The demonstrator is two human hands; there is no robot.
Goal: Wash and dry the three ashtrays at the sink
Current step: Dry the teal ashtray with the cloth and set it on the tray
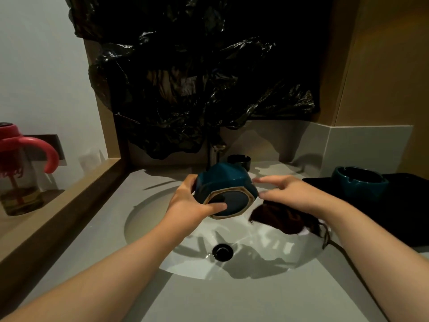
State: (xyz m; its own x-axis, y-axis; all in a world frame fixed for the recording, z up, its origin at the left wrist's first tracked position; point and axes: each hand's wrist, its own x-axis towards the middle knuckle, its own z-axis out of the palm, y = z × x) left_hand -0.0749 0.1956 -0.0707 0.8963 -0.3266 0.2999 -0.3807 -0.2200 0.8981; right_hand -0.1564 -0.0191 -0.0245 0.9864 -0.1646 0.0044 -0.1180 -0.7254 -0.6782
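- Your left hand [192, 201] grasps the teal ashtray [222, 182], thumb across its base and fingers wrapped round its left wall.
- You hold the teal ashtray tipped on its side above the back half of the sink basin [151, 228], clear of the basin, with its hexagonal base turned towards you.
- Your right hand [287, 194] is at the ashtray's right side with its visible fingers stretched out and blurred, the tips at or just off the glaze.
- A dark brown cloth [283, 217] hangs under your right palm by the basin's right rim. I cannot tell whether that hand pinches it.
- The drain [222, 252] sits in the wet basin floor, below the held ashtray.
- A second teal ashtray [359, 184] stands upright on a black mat [406, 205] at the right edge of the countertop [209, 298].
- A black ashtray [239, 161] stands at the countertop's back edge, just right of the tap [217, 152].
- Black plastic sheeting [197, 77] covers the wall behind the tap.
- A bottle with pink handles [21, 173] stands on the ledge [69, 205] along the left edge.
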